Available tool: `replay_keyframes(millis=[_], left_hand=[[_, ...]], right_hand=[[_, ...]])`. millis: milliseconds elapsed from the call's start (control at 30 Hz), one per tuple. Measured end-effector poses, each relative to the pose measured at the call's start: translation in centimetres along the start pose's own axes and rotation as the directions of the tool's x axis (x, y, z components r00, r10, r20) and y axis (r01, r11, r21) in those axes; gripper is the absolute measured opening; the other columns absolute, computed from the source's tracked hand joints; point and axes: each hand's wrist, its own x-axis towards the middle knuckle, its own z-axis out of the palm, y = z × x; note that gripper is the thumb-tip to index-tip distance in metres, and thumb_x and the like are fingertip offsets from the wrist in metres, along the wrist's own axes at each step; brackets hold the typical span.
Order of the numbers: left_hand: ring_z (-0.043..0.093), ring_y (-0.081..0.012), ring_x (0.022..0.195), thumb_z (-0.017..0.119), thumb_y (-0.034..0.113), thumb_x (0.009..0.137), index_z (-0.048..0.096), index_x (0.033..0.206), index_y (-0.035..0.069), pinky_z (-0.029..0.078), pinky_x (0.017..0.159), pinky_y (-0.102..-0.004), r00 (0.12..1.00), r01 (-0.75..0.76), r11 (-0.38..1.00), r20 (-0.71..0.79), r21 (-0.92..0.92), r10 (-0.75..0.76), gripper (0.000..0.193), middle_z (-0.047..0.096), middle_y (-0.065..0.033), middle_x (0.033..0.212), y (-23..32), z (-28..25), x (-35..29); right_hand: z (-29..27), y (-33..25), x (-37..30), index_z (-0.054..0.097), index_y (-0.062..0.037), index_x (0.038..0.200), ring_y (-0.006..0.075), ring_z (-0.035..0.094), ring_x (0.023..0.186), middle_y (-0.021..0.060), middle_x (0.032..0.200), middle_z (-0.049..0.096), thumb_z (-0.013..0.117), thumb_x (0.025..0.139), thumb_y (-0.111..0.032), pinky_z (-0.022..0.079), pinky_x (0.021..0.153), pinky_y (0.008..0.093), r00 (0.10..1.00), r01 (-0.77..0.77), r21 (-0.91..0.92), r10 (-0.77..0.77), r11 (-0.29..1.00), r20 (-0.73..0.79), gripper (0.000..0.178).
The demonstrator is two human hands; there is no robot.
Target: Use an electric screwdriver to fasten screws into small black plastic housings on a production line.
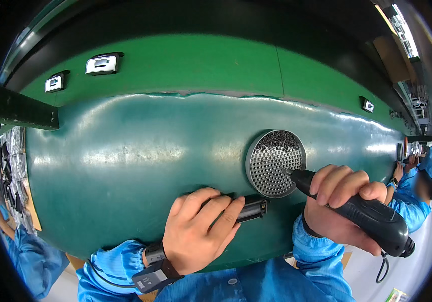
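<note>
Right hand (pixel 344 209): fingers (pixel 327 178) clenched round a black electric screwdriver (pixel 362 214), thumb under the body; tool lies tilted, nose up-left, its tip touching the lower right part of a round perforated screw tray (pixel 275 162); the tray is grey-rimmed, full of small holes, flat on the green belt (pixel 125 166); a black cord loop (pixel 381 269) hangs off the tool's rear end at lower right.

Left hand (pixel 201 229): fingers (pixel 211 206) spread and pressed down flat over a small black rectangular part (pixel 250 209); grasping it from above, only its right end shows past the fingertips; the part sits on the belt just below the tray, near the front edge; dark wrist strap (pixel 155 269) with a cable on the left wrist; blue sleeves (pixel 309 251) on both forearms.

Outward: belt surface is glossy dark green, with a lighter green panel (pixel 201 65) behind it; two small white-faced boxes (pixel 102 64) mounted on that panel upper left, one more far right; silver-wrapped stock (pixel 12 176) stacked at the left edge; another person in blue (pixel 417 196) at the far right, hands at the belt, well apart from this station.
</note>
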Motion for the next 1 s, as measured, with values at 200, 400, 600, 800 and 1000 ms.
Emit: replay_keyframes(millis=[200,400,600,800,1000], left_hand=[[0.060,-0.0261,0.108,0.087,0.019,0.064,0.075,0.115,0.008,0.047,0.082,-0.0398,1.000,-0.004,1.000,-0.005,0.001,0.004,0.054,0.067,-0.0049,0.109,0.2,0.1,0.0],[0.060,-0.0257,0.108,0.087,0.018,0.064,0.075,0.115,0.008,0.047,0.082,-0.0396,1.000,0.000,1.000,-0.001,0.000,0.000,0.054,0.067,-0.0049,0.108,0.1,0.0,0.0],[0.061,-0.0255,0.107,0.087,0.019,0.064,0.075,0.116,0.008,0.047,0.081,-0.0392,1.000,-0.008,1.000,-0.017,-0.006,0.008,0.054,0.067,-0.0047,0.109,0.0,0.1,0.0],[0.063,-0.0250,0.103,0.089,0.018,0.060,0.075,0.111,0.008,0.047,0.081,-0.0388,0.999,0.005,0.996,-0.036,-0.088,-0.008,0.054,0.067,-0.0053,0.109,-0.6,0.2,0.0],[0.063,-0.0277,0.103,0.091,0.013,0.055,0.076,0.104,0.008,0.048,0.081,-0.0393,0.997,0.042,0.983,-0.051,-0.176,-0.051,0.051,0.062,-0.0042,0.104,-0.8,-0.2,0.2]], right_hand=[[-1.0,0.6,0.3,0.054,-0.0056,0.123,0.0210,0.057,0.062,0.0091,0.079,0.057,0.057,0.083,-0.085,0.047,0.054,0.0372,0.998,0.043,-0.037,-0.042,0.998,0.040,0.089],[-1.4,0.6,-0.1,0.050,-0.0060,0.122,0.0263,0.059,0.065,0.0139,0.085,0.061,0.059,0.079,-0.086,0.049,0.059,0.0426,0.999,-0.028,0.000,0.028,1.000,0.023,0.091],[-0.8,0.7,0.0,0.050,-0.0053,0.119,0.0263,0.059,0.066,0.0141,0.084,0.061,0.060,0.077,-0.087,0.049,0.059,0.0424,0.999,-0.014,-0.016,0.014,1.000,0.051,0.092],[0.1,1.0,0.3,0.050,-0.0047,0.118,0.0240,0.057,0.063,0.0119,0.081,0.061,0.063,0.079,-0.084,0.050,0.055,0.0392,0.997,-0.018,-0.050,0.014,0.999,-0.082,0.089],[5.0,-3.8,-1.3,0.052,-0.0094,0.107,0.0147,0.054,0.053,0.0024,0.069,0.055,0.066,0.090,-0.067,0.048,0.046,0.0276,0.994,0.056,0.017,-0.054,0.998,-0.092,0.062]])
